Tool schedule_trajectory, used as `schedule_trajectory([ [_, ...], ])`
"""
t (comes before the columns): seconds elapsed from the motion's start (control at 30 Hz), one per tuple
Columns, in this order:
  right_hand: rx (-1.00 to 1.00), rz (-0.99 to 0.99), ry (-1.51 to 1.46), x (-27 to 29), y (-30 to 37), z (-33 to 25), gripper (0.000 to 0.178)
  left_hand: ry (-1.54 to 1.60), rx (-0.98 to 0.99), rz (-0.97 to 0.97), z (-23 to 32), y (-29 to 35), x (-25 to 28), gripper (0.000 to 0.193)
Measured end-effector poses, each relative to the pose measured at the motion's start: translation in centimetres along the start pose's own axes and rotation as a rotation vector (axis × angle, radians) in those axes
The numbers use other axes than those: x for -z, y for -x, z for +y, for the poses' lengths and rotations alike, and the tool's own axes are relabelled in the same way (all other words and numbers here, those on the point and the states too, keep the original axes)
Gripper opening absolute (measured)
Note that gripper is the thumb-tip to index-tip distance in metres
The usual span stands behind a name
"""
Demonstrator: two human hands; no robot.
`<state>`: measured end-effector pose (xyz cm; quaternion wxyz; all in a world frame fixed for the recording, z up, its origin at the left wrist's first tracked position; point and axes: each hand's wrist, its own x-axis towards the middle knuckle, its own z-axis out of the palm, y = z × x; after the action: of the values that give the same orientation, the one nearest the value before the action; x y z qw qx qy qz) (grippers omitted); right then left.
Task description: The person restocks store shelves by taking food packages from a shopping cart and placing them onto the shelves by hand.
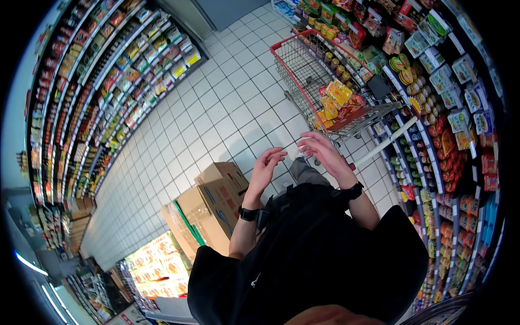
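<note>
My left hand is raised in front of my body with its fingers loosely curved and apart, holding nothing. Facing it across a small gap, my right hand is also bare, its fingers bent and spread. Both wrists wear a black band. Just beyond my right hand stands a wire shopping cart with a red rim. Yellow packets and red packets lie heaped in it. The cart's pale handle bar is to the right of my right hand, apart from the fingers.
Cardboard boxes are stacked close to my left forearm. Shelves of packaged goods line the right side, near the cart. More shelves curve along the left. White floor tiles run between them, and a lit stack of cartons stands lower left.
</note>
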<state>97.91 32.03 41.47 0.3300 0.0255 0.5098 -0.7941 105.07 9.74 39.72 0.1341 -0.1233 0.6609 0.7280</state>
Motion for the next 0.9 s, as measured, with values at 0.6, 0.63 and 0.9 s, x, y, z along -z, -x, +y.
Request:
schedule_trajectory([
  [0.6,0.169,0.428,-0.287,8.6,-8.0,-3.9,0.025,-0.361,-0.013,-0.514,8.5,-22.7,-8.8,0.029],
  [0.63,0.177,0.477,-0.338,9.1,-8.1,-3.8,0.025,-0.362,-0.001,-0.552,8.3,-23.8,-9.2,0.029],
  [0.9,0.215,0.834,-0.448,10.7,-11.0,-5.2,0.023,-0.559,-0.141,-0.764,8.0,-35.5,-10.0,0.028],
])
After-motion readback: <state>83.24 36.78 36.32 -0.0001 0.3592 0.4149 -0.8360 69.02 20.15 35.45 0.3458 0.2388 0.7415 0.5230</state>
